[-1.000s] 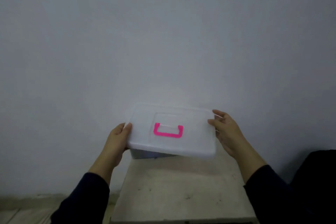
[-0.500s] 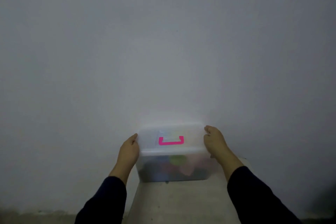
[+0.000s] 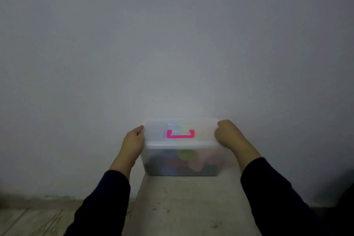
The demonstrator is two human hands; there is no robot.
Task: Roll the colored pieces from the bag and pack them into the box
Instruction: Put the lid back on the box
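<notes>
Box of clear plastic stands at the far edge of the small table, right up against the grey wall, with its lid lying flat across the top. A pink handle lies folded down in the middle of that lid. Through the cloudy front wall I can make out the colored pieces packed inside: green near the top, pink to the right, blue and darker shapes lower down on the left; they are too blurred to count or to tell rolled from flat.

My left hand is against the lid's left end, fingers curled in and pressed to the rim, thumb tip at the far left corner. My right hand is at the lid's right end, fingers bent over the edge and bearing down on the near right corner. Both hands are closed around the lid's ends rather than spread. Dark sleeves cover both forearms to the wrist.

The table's near part is bare, scuffed and pale. To the left of it, a strip of floor shows below the wall.
</notes>
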